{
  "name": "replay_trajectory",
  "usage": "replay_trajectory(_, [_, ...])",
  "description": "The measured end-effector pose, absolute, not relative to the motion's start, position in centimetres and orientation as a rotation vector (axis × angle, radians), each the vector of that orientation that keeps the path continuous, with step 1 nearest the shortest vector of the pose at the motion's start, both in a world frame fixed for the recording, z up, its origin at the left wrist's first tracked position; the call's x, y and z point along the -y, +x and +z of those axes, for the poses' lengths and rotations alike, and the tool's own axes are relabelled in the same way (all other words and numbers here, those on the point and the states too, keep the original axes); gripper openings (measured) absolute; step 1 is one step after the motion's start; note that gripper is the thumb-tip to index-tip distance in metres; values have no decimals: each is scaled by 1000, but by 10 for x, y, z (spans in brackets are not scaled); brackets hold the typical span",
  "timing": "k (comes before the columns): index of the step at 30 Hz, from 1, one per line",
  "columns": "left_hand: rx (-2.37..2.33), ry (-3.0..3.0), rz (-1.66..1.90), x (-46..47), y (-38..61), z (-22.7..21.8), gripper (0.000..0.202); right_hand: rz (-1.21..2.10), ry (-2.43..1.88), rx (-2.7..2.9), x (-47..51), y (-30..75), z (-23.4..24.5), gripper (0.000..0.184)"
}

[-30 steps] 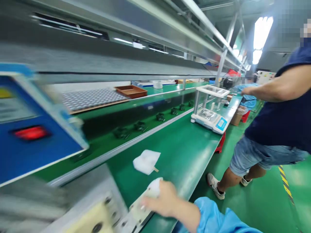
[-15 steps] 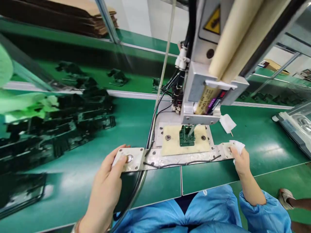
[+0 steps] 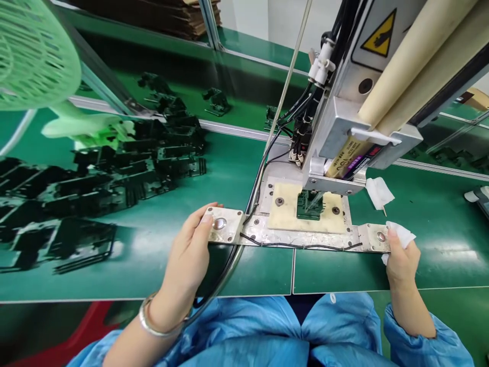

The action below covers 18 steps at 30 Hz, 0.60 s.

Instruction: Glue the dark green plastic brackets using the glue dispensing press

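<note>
My left hand (image 3: 191,252) grips the left end of a metal plate (image 3: 298,237), its thumb beside the round left button (image 3: 219,223). My right hand (image 3: 399,257) is closed round a white wipe (image 3: 401,235) at the plate's right end, thumb next to the right button (image 3: 381,236). Between the buttons a cream pad (image 3: 286,209) carries a dark green part (image 3: 310,206) under the head of a grey machine (image 3: 344,137).
A pile of black plastic parts (image 3: 99,188) covers the green bench to the left. A green fan (image 3: 34,56) stands at the top left. Another white wipe (image 3: 379,192) lies right of the machine. Black cables (image 3: 260,173) run from the machine to the bench edge.
The view swung from the conveyor line and a standing person to the machine in front of me. In the last half second my thumb slid off the left button to its side.
</note>
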<state>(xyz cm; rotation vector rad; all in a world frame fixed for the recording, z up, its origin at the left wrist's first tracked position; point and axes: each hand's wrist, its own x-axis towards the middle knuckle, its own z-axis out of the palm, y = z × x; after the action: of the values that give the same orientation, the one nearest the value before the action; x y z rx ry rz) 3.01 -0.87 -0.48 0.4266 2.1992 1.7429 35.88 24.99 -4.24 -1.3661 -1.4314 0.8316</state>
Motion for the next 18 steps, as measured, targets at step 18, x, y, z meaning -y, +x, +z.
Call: replay_trajectory(18, [-2384,404,1545,8,25,4,48,838,-1508,1213,-245,351,-43,49])
